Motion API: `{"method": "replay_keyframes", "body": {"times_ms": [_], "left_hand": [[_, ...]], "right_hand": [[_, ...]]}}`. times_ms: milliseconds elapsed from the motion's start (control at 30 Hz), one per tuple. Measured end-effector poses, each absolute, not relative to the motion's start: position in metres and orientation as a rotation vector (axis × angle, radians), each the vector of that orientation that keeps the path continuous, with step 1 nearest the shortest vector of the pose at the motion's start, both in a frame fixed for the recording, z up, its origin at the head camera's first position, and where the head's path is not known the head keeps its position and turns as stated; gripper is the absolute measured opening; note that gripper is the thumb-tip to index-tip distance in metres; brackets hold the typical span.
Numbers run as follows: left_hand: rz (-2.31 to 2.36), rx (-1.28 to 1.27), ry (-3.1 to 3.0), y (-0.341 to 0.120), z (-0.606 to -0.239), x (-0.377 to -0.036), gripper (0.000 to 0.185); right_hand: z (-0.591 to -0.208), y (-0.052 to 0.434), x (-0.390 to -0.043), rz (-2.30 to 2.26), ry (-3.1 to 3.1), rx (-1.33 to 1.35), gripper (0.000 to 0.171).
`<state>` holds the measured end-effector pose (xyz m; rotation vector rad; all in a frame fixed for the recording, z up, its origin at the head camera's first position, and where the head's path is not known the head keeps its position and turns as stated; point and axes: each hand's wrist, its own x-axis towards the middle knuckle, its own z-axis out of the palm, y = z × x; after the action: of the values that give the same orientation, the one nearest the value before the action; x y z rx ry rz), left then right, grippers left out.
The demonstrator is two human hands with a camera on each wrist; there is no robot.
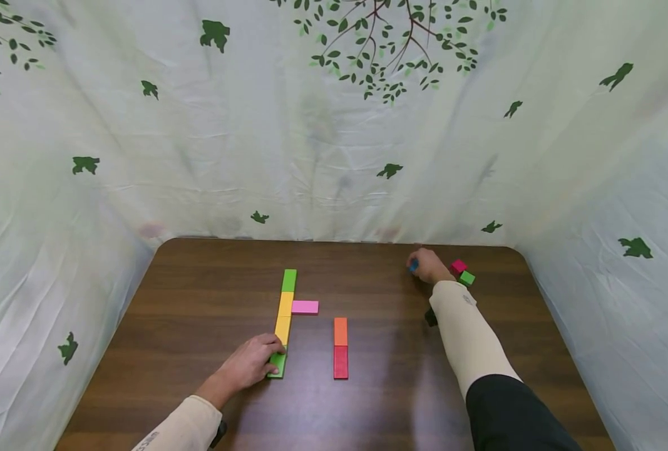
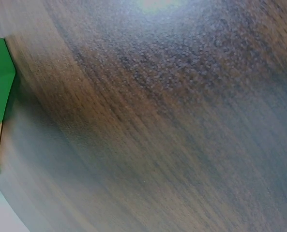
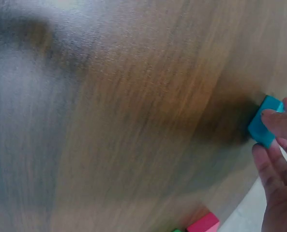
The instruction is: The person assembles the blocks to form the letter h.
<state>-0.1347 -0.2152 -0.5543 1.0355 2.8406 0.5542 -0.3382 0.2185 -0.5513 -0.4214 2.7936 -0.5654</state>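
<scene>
My left hand [image 1: 249,363] is at the near end of a straight row of blocks, its thumb and fingertips gripping the near green block [image 1: 278,366]. Beyond that block the row continues with two yellow blocks [image 1: 285,304] and another green block [image 1: 290,280]. The left wrist view shows the row's near green block [image 2: 0,77] at its left edge, with the hand mostly out of frame. At the far right of the table, my right hand [image 1: 431,265] pinches a blue block [image 3: 265,121] between thumb and fingers, close over the wood.
A pink block [image 1: 305,307] juts right from the row. An orange block [image 1: 340,331] and a red block [image 1: 340,362] stand end to end farther right. Beside my right wrist lie a crimson block [image 1: 459,266] and a green block [image 1: 467,278]. White curtain [image 1: 334,207] surrounds the brown table [image 1: 198,300].
</scene>
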Motion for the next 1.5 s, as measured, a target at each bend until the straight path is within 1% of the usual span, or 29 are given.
{"method": "replay_keyframes", "body": {"times_ms": [167,233,767,1100,1500], "left_hand": [[0.521,1.005,2.820,-0.215,-0.553,-0.136,0.027],[0.516,0.997,2.817,-0.215,-0.552,-0.136,0.027],[0.534,1.034,2.850,-0.212,-0.555,-0.135,0.027],[0.489,0.899,2.804,-0.209,-0.551,-0.134,0.026],[0.507,0.980,2.832,-0.211,-0.552,-0.134,0.026]], "right_hand": [[-0.551,0.218,-0.334,-0.635,2.749,-0.340,0.029],[-0.551,0.218,-0.333,-0.649,2.751,-0.336,0.030],[-0.541,0.212,-0.314,-0.644,2.775,-0.379,0.032],[-0.539,0.194,-0.303,-0.582,2.687,-0.391,0.034],[-0.542,0.171,-0.292,-0.578,2.694,-0.513,0.034]]}}
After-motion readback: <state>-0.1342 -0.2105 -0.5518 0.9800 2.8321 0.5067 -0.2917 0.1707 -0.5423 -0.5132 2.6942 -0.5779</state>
